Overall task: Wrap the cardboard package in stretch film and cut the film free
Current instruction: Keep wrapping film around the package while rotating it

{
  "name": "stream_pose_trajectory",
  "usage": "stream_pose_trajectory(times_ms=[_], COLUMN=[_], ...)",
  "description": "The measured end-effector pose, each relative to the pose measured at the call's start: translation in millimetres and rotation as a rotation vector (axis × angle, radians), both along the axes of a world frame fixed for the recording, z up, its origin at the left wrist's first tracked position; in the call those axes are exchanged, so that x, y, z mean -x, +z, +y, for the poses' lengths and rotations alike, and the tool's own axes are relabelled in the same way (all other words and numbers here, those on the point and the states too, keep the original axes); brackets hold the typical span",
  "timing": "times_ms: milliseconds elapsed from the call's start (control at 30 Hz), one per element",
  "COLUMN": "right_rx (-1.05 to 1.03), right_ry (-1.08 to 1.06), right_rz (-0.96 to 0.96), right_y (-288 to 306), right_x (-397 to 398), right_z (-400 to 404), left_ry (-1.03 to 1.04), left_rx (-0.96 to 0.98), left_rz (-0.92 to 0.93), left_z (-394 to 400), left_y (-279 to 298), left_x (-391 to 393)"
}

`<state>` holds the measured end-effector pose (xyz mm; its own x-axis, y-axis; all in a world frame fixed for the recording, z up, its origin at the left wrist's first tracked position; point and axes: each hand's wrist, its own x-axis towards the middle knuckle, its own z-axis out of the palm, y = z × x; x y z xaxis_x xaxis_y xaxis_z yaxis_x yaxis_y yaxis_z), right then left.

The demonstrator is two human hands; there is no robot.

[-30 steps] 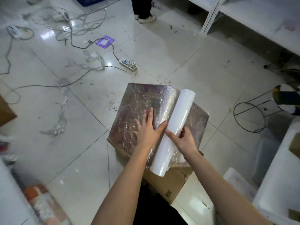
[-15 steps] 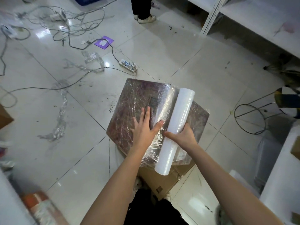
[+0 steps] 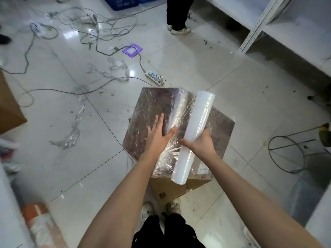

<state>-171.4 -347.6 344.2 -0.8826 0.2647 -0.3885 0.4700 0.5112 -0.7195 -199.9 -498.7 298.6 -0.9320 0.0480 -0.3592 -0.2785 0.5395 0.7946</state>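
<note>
A cardboard package (image 3: 148,111) covered in shiny, wrinkled stretch film sits tilted on top of a plain brown carton (image 3: 170,188) on the tiled floor. A white roll of stretch film (image 3: 197,127) lies lengthwise across the package's top. A sheet of film (image 3: 177,108) stretches from the roll to the left over the package. My left hand (image 3: 157,136) presses flat on the wrapped top, fingers spread, just left of the roll. My right hand (image 3: 201,143) grips the roll around its middle from the right.
Cables and a power strip (image 3: 155,77) lie on the floor beyond the package, with scraps of crumpled film (image 3: 75,129) to the left. A wire stand (image 3: 293,153) is at the right, white shelving (image 3: 254,33) at the back right. A person's legs (image 3: 177,17) stand farther back.
My right hand has lifted the roll slightly and pulled it a little to the right. More film is stretched over the package. My left hand stays pressed on the top.
</note>
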Motion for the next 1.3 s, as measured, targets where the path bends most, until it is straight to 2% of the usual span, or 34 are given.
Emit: stream_pose_trajectory(times_ms=[200, 400, 567, 600, 667, 733, 800, 933, 1133, 1300], right_rx=[0.044, 0.289, 0.377, 0.394, 0.404, 0.387, 0.375, 0.383, 0.348, 0.363], right_ry=[0.075, 0.068, 0.117, 0.125, 0.137, 0.135, 0.121, 0.028, -0.065, -0.127], right_rz=[-0.006, -0.076, -0.094, -0.101, -0.107, -0.089, -0.062, -0.029, 0.0, 0.042], right_y=[-10, -21, -35, -36, -39, -40, -40, -45, -45, -38], right_x=[22, 32, 40, 42, 46, 50, 53, 55, 53, 56], right_z=[9, 17, 21, 22, 24, 24, 23, 21, 25, 24], left_ry=[0.047, 0.127, 0.133, 0.127, 0.093, 0.061, 0.0, 0.008, -0.073, -0.059], left_rx=[-0.033, -0.067, -0.044, 0.01, 0.265, 0.54, 0.679, 0.544, 0.531, 0.521], left_rz=[-0.056, -0.078, -0.077, -0.082, -0.04, 0.11, 0.21, 0.192, 0.265, 0.246], left_z=[2, 1, 1, 0, 3, 15, 30, 37, 41, 43], left_y=[1, -2, -5, -4, 4, 18, 20, 0, -3, -5], left_x=[8, 20, 20, 21, 22, 23, 25, 30, 37, 39])
